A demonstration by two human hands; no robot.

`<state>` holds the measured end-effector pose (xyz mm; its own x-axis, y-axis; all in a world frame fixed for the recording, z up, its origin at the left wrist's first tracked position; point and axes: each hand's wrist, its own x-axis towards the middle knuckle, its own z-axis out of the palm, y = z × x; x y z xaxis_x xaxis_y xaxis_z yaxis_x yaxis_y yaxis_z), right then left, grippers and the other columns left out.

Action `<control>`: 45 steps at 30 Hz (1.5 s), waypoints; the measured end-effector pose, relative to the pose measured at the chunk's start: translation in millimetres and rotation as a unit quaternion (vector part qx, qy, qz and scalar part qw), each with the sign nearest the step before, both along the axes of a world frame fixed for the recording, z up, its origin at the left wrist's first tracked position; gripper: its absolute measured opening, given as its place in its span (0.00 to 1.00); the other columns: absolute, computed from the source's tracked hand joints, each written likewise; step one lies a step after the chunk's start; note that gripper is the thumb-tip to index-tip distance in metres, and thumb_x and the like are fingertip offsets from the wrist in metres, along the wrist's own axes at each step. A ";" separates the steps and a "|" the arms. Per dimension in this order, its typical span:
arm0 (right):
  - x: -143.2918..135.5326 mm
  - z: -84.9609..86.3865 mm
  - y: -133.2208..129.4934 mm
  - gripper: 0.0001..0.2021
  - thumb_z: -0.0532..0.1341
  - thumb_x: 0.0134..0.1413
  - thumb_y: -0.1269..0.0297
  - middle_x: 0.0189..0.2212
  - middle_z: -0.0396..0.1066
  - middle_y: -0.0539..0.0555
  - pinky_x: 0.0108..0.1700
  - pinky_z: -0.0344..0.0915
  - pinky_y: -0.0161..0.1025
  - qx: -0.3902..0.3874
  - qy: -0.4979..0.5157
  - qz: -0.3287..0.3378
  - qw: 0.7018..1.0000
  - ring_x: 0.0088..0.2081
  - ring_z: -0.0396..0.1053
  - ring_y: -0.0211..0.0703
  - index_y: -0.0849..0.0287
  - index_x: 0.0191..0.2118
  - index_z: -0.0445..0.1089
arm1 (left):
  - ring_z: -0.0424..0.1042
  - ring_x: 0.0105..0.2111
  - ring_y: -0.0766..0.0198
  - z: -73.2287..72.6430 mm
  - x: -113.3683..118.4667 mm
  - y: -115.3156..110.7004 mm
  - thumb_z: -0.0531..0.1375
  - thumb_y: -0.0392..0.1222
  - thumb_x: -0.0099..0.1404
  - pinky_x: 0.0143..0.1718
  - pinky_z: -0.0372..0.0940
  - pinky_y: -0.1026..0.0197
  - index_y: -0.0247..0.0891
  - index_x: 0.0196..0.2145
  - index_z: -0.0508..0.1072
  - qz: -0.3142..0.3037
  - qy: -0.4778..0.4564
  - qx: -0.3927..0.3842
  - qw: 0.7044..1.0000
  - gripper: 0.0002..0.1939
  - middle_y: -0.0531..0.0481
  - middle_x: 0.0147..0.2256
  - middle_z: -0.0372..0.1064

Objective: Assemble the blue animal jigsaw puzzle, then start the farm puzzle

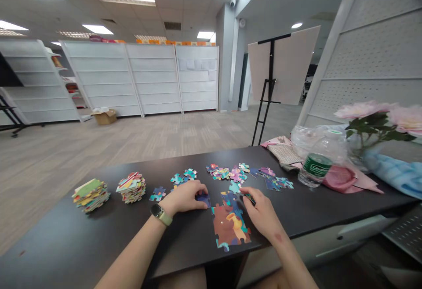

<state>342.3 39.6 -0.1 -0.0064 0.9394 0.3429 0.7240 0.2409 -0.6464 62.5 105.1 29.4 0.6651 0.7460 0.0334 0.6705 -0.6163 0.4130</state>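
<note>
A partly joined puzzle [229, 225] with a brown shape and a yellow figure lies near the front edge of the dark table [184, 249]. Left of its top, my left hand [189, 196] has its fingers closed on a dark blue puzzle piece [203, 198] resting on the table. My right hand [260, 210] is at the puzzle's upper right, fingers curled around a small dark piece [249, 198], partly hidden. Beyond the hands lie loose teal pieces [190, 174], a pink and teal cluster [235, 175] and dark blue pieces [275, 183].
Two stacks of puzzle pieces, one [91, 195] at the far left and another [132, 188] beside it, stand on the table. At the right are a plastic bottle [314, 168], pink cloth [346, 178] and flowers [372, 120]. An easel [271, 69] stands behind the table.
</note>
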 end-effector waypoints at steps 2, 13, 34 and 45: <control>0.2 -0.5 0.5 0.14 0.51 0.60 0.65 0.45 0.75 0.56 0.53 0.64 0.45 0.003 0.002 0.000 1.000 0.49 0.71 0.49 0.57 0.45 0.72 | 0.69 0.38 0.59 0.5 0.4 -0.5 0.67 0.52 0.58 0.37 0.62 0.62 0.42 0.44 0.75 0.001 0.001 -0.001 1.000 0.19 0.50 0.38 0.70; -5.3 3.0 -2.4 0.08 0.57 0.57 0.68 0.37 0.77 0.53 0.52 0.63 0.47 0.034 -0.037 0.127 0.991 0.44 0.71 0.47 0.55 0.31 0.73 | 0.69 0.37 0.59 0.8 -0.8 0.2 0.68 0.52 0.56 0.36 0.60 0.63 0.42 0.44 0.75 -0.001 0.006 -0.002 1.000 0.19 0.51 0.36 0.69; 0.5 -4.1 4.2 0.12 0.54 0.59 0.60 0.42 0.77 0.56 0.53 0.65 0.50 0.008 -0.029 0.073 0.997 0.46 0.73 0.51 0.54 0.40 0.75 | 0.72 0.33 0.62 32.1 -88.1 26.8 0.55 0.43 0.66 0.35 0.66 0.63 0.36 0.42 0.73 0.189 -0.111 0.084 0.972 0.11 0.49 0.34 0.73; 1.0 -1.7 -1.0 0.14 0.50 0.59 0.68 0.39 0.76 0.54 0.51 0.65 0.46 0.036 -0.014 0.047 0.998 0.44 0.72 0.48 0.55 0.41 0.74 | 0.61 0.59 0.50 -28.4 -30.3 41.8 0.57 0.48 0.68 0.58 0.58 0.48 0.47 0.55 0.71 0.107 -0.018 0.120 0.987 0.19 0.44 0.59 0.64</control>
<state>343.3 38.6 -1.8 -0.1044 0.9068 0.4084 0.7139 0.3542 -0.6040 32.2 146.9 1.0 0.4877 0.8375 0.2463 0.7840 -0.5443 0.2984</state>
